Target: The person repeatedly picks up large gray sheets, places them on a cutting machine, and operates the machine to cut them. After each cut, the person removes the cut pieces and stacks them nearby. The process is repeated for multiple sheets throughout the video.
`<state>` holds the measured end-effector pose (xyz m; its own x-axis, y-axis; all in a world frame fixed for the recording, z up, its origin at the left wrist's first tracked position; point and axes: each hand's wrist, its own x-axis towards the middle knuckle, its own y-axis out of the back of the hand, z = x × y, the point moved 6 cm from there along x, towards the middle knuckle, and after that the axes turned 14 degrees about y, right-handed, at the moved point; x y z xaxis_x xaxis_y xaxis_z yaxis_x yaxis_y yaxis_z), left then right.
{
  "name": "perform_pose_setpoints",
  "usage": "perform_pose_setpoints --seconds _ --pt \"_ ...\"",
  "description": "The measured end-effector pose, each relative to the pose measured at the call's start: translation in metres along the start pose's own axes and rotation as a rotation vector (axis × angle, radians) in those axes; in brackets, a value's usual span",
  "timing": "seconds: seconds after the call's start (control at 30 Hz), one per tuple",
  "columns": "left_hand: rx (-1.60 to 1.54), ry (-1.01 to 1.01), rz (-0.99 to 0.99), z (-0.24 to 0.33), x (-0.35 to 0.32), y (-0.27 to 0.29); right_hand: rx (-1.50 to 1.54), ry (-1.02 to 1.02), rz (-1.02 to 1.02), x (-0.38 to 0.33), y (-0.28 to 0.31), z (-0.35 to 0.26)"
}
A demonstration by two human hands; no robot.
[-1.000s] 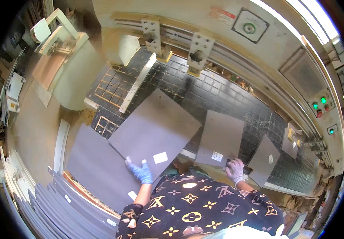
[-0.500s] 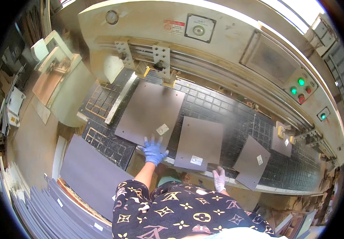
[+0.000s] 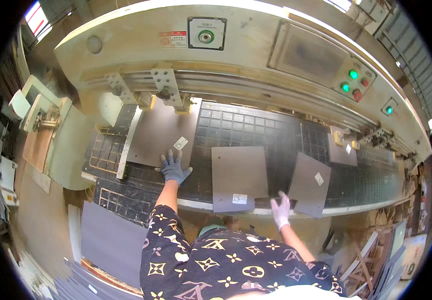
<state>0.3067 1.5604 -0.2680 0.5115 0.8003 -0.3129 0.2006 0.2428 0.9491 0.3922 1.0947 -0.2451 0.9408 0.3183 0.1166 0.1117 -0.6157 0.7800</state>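
Note:
My left hand (image 3: 174, 170), in a blue-grey glove, lies with spread fingers on the front edge of a large brown-grey panel (image 3: 162, 129) bearing a white label. This panel sits along a straight metal fence (image 3: 127, 146), its far end under the machine's drilling heads (image 3: 165, 90). Over the bed's front edge is my right hand (image 3: 280, 209), in a pale glove, fingers apart and holding nothing. It hangs between a squarish labelled panel (image 3: 240, 170), which overlaps another piece beneath, and a tilted labelled panel (image 3: 311, 182).
A smaller panel (image 3: 342, 152) lies under the right-hand heads. The machine's beam (image 3: 246, 55) spans the black bed (image 3: 281, 130) and carries lit green buttons (image 3: 353, 74). At lower left are a large grey board (image 3: 111, 235) and stacked strips (image 3: 78, 275). A pale machine (image 3: 71, 145) stands at left.
The large panel has moved away from me, up to the fence and under the heads, with my left hand following. My right hand has lifted slightly toward the tilted panel. The view has turned.

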Motion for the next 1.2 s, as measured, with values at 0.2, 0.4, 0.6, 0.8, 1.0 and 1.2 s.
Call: perform_pose_setpoints --seconds 0.2,0.4,0.6,0.8,1.0,1.2 --pt "-0.285 -0.180 0.434 0.050 -0.015 0.102 -0.047 -0.074 -0.092 0.051 -0.048 -0.026" --pt "-0.418 -0.499 1.080 0.103 -0.030 0.341 -0.224 -0.074 -0.170 -0.052 -0.082 -0.072" --pt "-0.092 -0.416 0.897 0.150 -0.009 0.408 0.675 -0.592 0.173 -0.105 -0.134 -0.012" --pt "-0.276 -0.775 0.860 0.138 -0.043 0.249 1.169 -1.178 0.341 -0.109 -0.138 -0.052" --pt "-0.509 -0.553 -0.358 0.034 -0.060 -0.045 1.277 -0.706 -0.016 -0.081 -0.075 -0.104" --pt "-0.858 -0.516 -0.523 0.077 -0.129 -0.060 1.138 -0.411 0.108 -0.080 -0.014 -0.066"
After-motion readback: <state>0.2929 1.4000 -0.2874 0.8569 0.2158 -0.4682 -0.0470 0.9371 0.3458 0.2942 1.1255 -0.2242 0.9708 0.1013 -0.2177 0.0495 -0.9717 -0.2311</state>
